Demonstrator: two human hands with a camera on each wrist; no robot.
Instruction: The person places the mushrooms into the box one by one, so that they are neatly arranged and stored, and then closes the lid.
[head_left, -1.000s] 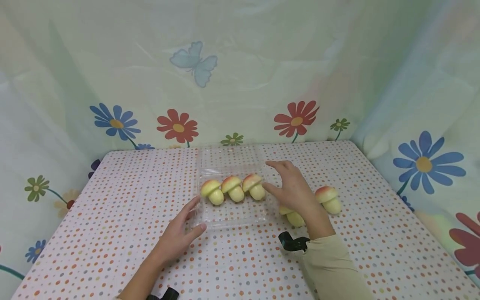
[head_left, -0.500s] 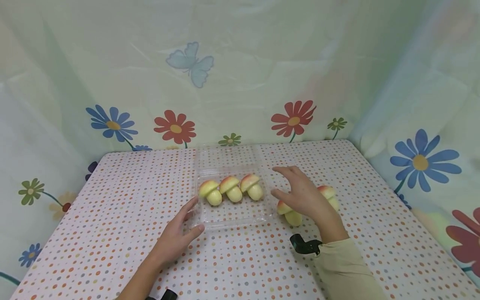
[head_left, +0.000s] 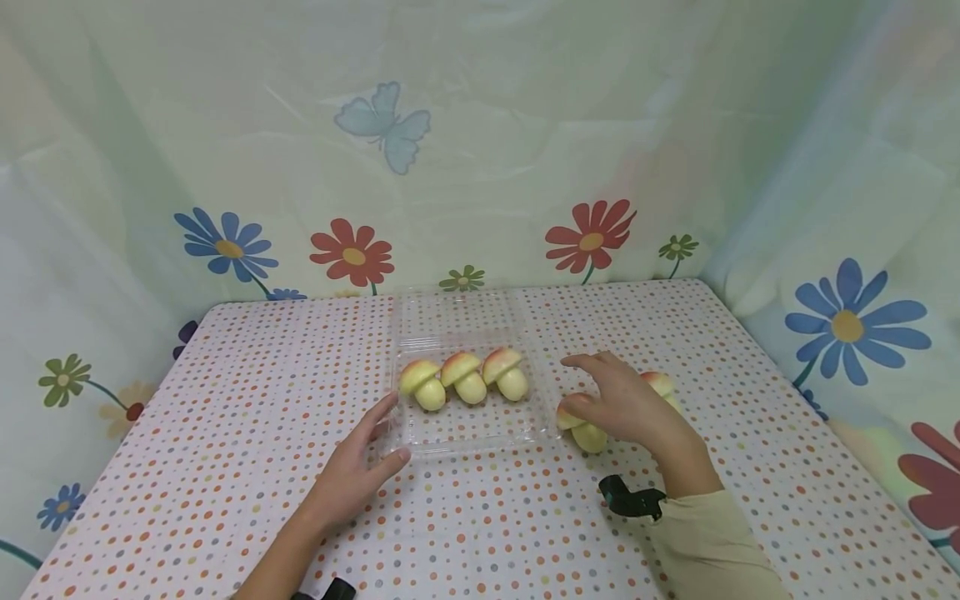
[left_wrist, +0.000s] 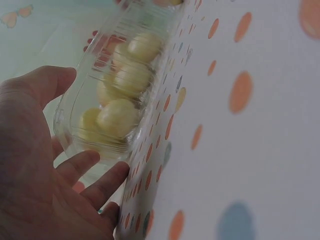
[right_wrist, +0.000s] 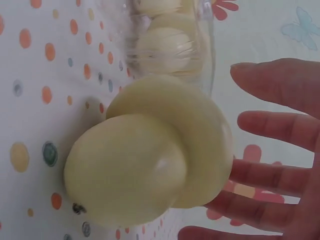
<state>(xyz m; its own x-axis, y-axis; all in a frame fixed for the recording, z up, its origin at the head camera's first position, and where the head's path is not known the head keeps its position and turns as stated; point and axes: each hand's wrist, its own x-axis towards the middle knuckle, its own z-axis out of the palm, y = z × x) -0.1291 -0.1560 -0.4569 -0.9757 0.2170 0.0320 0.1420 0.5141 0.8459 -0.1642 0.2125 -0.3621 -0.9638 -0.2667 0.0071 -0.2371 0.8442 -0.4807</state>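
The right hand (head_left: 626, 404) has drawn back from the tray (head_left: 420, 442) (where it hovered by the third mushroom a second ago) and come down over the loose mushroom (head_left: 581, 429) just right of it, fingers spread above the cap. Its sleeve (head_left: 705, 542) has slid rightward too.

The right hand (head_left: 626, 408) hides most of the far mushroom (head_left: 660, 382)

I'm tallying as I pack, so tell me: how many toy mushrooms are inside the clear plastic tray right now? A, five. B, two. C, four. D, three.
D: the head view shows three mushrooms in a row inside the clear tray; the mushroom under the right hand and the one behind that hand lie outside it, on the dotted tablecloth.
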